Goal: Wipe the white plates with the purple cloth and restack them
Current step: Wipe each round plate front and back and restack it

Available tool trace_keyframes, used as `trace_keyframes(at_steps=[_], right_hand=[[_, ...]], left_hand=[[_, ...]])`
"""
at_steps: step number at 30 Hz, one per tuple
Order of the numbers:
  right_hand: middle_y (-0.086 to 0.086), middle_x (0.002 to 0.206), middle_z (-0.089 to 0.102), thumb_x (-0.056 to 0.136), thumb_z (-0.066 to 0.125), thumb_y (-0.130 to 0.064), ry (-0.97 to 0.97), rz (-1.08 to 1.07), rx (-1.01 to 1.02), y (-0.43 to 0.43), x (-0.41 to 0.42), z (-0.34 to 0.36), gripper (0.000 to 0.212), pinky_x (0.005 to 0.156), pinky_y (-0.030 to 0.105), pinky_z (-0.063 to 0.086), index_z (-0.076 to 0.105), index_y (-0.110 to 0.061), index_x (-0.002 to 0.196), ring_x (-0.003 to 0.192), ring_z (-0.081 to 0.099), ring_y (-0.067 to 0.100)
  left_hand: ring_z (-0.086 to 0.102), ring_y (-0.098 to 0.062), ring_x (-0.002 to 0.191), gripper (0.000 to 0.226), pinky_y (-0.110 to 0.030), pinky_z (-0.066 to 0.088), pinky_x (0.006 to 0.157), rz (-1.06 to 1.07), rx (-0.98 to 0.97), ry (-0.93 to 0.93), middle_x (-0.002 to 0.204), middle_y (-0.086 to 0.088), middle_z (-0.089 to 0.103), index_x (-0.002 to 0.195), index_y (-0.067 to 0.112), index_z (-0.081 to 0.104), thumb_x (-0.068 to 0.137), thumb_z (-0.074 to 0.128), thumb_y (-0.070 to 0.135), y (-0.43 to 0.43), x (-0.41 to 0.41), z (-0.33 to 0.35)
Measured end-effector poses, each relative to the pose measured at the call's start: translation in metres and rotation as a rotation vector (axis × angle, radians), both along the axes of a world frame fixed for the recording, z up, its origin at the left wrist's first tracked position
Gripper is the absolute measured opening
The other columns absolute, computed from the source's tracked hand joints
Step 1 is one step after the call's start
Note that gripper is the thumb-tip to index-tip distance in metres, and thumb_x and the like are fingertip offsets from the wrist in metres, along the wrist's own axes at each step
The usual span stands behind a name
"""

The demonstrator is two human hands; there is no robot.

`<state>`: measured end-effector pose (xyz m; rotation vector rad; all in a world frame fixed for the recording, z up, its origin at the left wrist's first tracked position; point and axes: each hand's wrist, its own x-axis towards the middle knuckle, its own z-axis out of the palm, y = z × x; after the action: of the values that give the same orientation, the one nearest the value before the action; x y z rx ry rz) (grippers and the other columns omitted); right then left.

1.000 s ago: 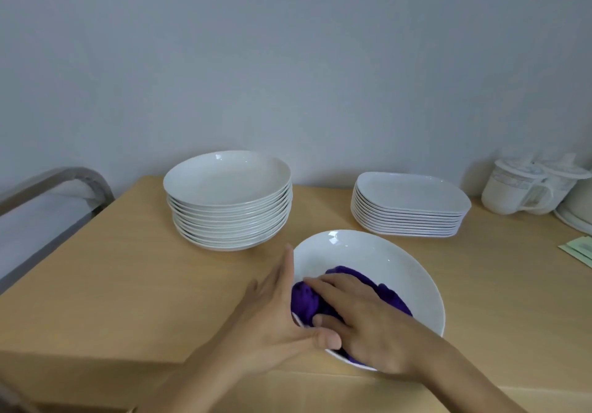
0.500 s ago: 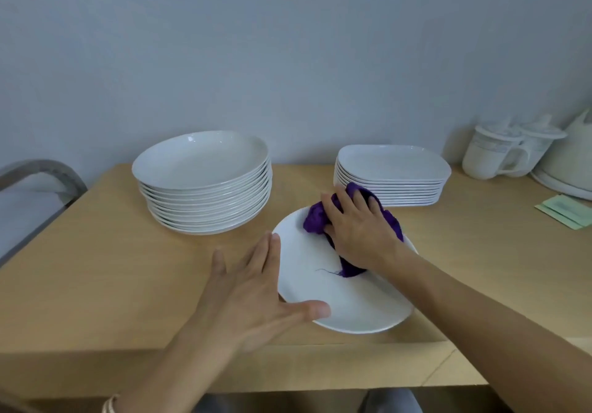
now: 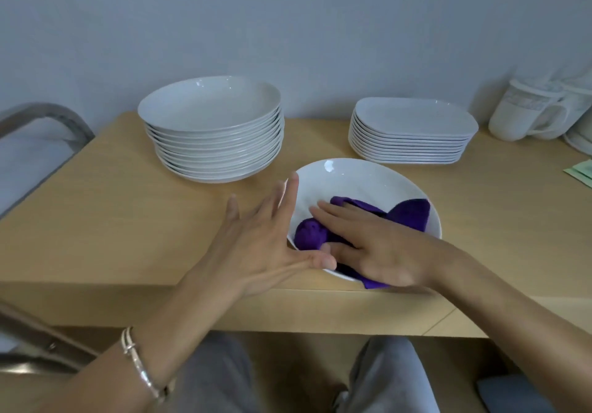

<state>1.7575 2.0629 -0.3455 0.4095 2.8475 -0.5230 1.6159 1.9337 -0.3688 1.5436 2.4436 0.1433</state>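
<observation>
A single round white plate lies near the table's front edge. The purple cloth is bunched inside it. My right hand lies flat on the cloth with straight fingers, pressing it onto the plate's near left part. My left hand is spread at the plate's left rim, its thumb touching the near rim. A stack of round white plates stands behind at the left. A stack of oblong white plates stands behind at the right.
The wooden table ends close to my lap. White cups stand at the far right by the wall. A green paper lies at the right edge. A grey metal chair frame is left of the table.
My right hand swept the cloth from the plate's far rim back to its near left part. My left hand stayed at the left rim. The camera view shifted.
</observation>
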Motion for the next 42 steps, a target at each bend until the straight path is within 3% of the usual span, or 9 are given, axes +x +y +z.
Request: trace_keyframes(at_steps=[4, 7, 11, 18, 23, 29, 31, 34, 42], right_hand=[[0.006, 0.145, 0.033, 0.096, 0.028, -0.041, 0.209, -0.001, 0.095, 0.003, -0.051, -0.025, 0.059, 0.110, 0.045, 0.027, 0.025, -0.011, 0.146, 0.128, 0.034, 0.028], [0.011, 0.148, 0.026, 0.097, 0.033, -0.041, 0.257, -0.095, 0.211, 0.013, -0.070, -0.035, 0.059, 0.106, 0.053, 0.030, 0.021, -0.010, 0.146, 0.131, 0.031, 0.035], [0.014, 0.156, 0.011, 0.100, 0.034, -0.039, 0.242, -0.199, 0.341, 0.028, -0.070, -0.032, 0.060, 0.111, 0.051, 0.021, 0.014, -0.010, 0.148, 0.139, 0.020, 0.036], [0.008, 0.157, 0.018, 0.098, 0.034, -0.042, 0.121, -0.274, 0.555, 0.060, -0.015, -0.016, 0.061, 0.111, 0.046, 0.022, 0.017, -0.014, 0.149, 0.139, 0.024, 0.029], [-0.016, 0.158, 0.006, 0.098, 0.034, -0.047, -0.155, -0.113, 0.146, 0.029, 0.028, 0.008, 0.062, 0.112, 0.023, 0.012, 0.005, -0.034, 0.151, 0.145, 0.008, 0.005], [-0.021, 0.156, 0.011, 0.100, 0.036, -0.041, 0.078, 0.054, -0.060, -0.001, 0.002, -0.004, 0.059, 0.098, 0.000, 0.001, 0.011, -0.028, 0.152, 0.136, 0.001, -0.008], [-0.011, 0.140, 0.037, 0.100, 0.040, -0.031, 0.221, 0.086, -0.090, -0.001, -0.021, -0.012, 0.039, 0.104, 0.008, 0.014, 0.036, -0.018, 0.137, 0.124, 0.027, 0.007], [0.002, 0.113, 0.043, 0.097, 0.044, -0.023, 0.375, 0.079, 0.033, 0.009, -0.057, -0.028, 0.019, 0.098, 0.034, 0.033, 0.042, -0.011, 0.111, 0.101, 0.041, 0.021], [0.010, 0.151, 0.020, 0.099, 0.037, -0.038, 0.204, -0.233, 0.435, 0.062, -0.055, -0.026, 0.057, 0.105, 0.047, 0.024, 0.020, -0.007, 0.144, 0.135, 0.025, 0.031]], left_hand=[[0.006, -0.003, 0.149, 0.124, -0.044, 0.001, 0.122, -0.004, 0.210, -0.148, 0.165, 0.013, -0.003, 0.129, 0.039, -0.042, 0.052, 0.035, 0.098, 0.000, -0.001, -0.012], [0.012, 0.000, 0.140, 0.116, -0.041, 0.013, 0.120, 0.013, 0.344, -0.191, 0.163, 0.017, 0.005, 0.137, 0.041, -0.030, 0.052, 0.032, 0.090, -0.002, 0.005, -0.019], [0.009, -0.003, 0.144, 0.128, -0.040, 0.008, 0.121, 0.068, 0.316, -0.099, 0.165, 0.011, 0.001, 0.157, 0.019, -0.005, 0.051, 0.021, 0.086, -0.001, 0.008, -0.022], [0.006, -0.005, 0.149, 0.129, -0.045, 0.002, 0.123, 0.096, 0.284, -0.094, 0.165, 0.012, -0.002, 0.157, 0.020, -0.006, 0.050, 0.019, 0.087, 0.000, 0.006, -0.025], [0.012, -0.004, 0.146, 0.126, -0.044, 0.004, 0.122, 0.091, 0.305, -0.113, 0.164, 0.014, 0.005, 0.157, 0.022, -0.003, 0.051, 0.021, 0.087, -0.001, 0.004, -0.026], [0.017, -0.007, 0.146, 0.138, -0.045, 0.002, 0.122, 0.076, 0.307, -0.196, 0.164, 0.011, 0.013, 0.155, 0.020, -0.014, 0.046, 0.027, 0.094, -0.001, 0.000, -0.029], [0.018, -0.004, 0.141, 0.146, -0.045, 0.002, 0.122, 0.050, 0.346, -0.236, 0.161, 0.017, 0.019, 0.152, 0.021, -0.024, 0.042, 0.029, 0.101, -0.001, -0.001, -0.029], [0.002, 0.001, 0.132, 0.146, -0.044, 0.001, 0.121, 0.044, 0.369, -0.235, 0.150, 0.028, 0.010, 0.146, 0.020, -0.033, 0.038, 0.019, 0.105, -0.002, -0.001, -0.028], [0.013, 0.000, 0.135, 0.126, -0.045, 0.009, 0.121, 0.095, 0.311, -0.137, 0.163, 0.012, 0.014, 0.156, 0.021, 0.001, 0.051, 0.025, 0.086, -0.003, 0.007, -0.023]])
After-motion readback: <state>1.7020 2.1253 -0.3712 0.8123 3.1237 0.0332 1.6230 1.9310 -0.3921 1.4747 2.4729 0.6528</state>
